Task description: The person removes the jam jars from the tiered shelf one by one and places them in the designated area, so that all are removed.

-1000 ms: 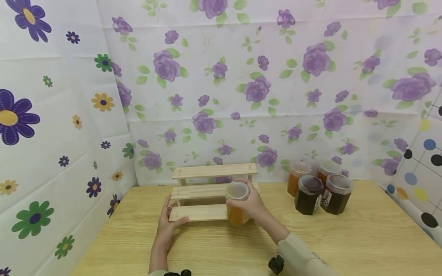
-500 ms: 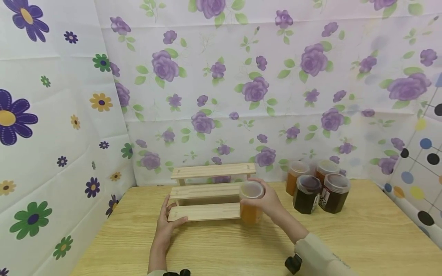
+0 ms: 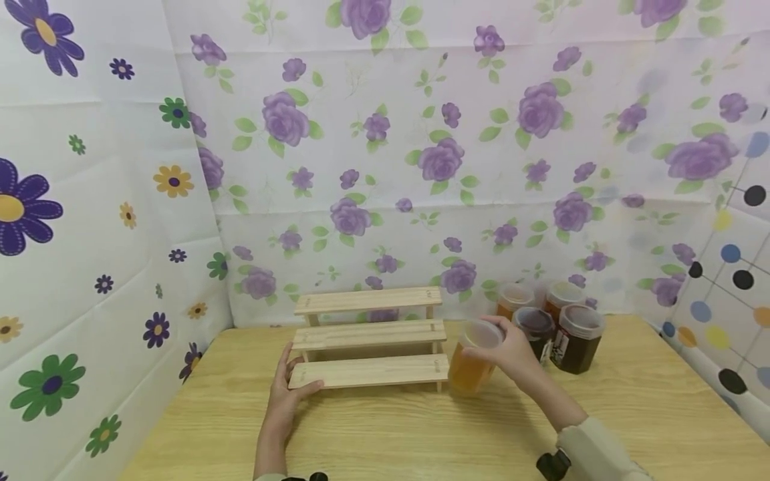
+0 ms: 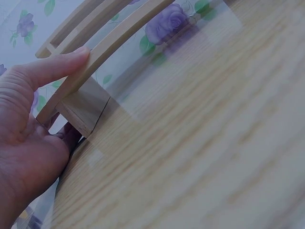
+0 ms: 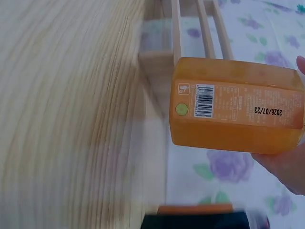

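Observation:
A three-tier wooden rack stands on the table against the back cloth, its tiers bare. My left hand grips the left end of the lowest tier, thumb on top; in the left wrist view that thumb lies over the wooden slat, and the other fingers are partly hidden below. Just right of the rack, my right hand holds an orange jar with a pale translucent lid, leaning slightly. In the right wrist view, the jar's barcode label faces the camera, and its base looks raised off the table.
Several jars cluster at the back right: an orange jar, another orange jar, a dark jar and a dark jar partly behind my right hand. Floral cloth hangs behind the wooden table.
My right hand has moved right with the orange jar, from in front of the rack's lowest tier to beyond its right end. The left hand keeps its grip on the rack.

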Tool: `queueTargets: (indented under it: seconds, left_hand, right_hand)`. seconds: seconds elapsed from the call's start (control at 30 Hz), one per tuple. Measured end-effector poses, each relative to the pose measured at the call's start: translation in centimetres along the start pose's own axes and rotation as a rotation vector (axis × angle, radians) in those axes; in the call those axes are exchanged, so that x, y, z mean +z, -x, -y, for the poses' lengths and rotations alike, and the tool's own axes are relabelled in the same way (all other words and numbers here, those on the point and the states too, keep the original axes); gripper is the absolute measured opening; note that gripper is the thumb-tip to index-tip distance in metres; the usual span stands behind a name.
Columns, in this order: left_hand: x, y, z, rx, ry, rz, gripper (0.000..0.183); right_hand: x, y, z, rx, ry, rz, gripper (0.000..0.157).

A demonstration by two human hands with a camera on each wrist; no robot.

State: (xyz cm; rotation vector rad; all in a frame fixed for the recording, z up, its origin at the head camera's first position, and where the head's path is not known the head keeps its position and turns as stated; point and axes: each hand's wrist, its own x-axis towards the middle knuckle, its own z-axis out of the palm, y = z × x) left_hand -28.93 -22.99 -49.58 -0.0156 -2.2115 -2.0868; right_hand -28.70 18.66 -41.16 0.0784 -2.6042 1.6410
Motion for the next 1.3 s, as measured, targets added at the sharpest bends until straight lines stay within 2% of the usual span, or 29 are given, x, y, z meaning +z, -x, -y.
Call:
queueTargets:
  seconds: [0.4,0.73,1.03,1.3]
  left_hand:
    - [-0.7,-0.2,0.1,-0.005,-0.001,0.001,0.108]
    - [-1.2,-0.6,0.1,-0.008,-0.003,-0.002,0.109]
    - [-1.0,-0.7,0.2,0.001,0.005,-0.003,0.107]
    - [-1.1,-0.6,0.0,0.008,-0.001,0.0,0.108]
  right_hand:
    - [-5.4,2.6,-3.2,0.027,0.138,-0.071,0.084]
    - [-9.3,2.8,-4.8,0.07,0.177,-0.126,0.091]
    - [-9.5,2.0,-6.8,0.13,0.146,-0.181,0.094]
    - [-9.5,1.8,-6.7,0.114,0.124,-0.19,0.095]
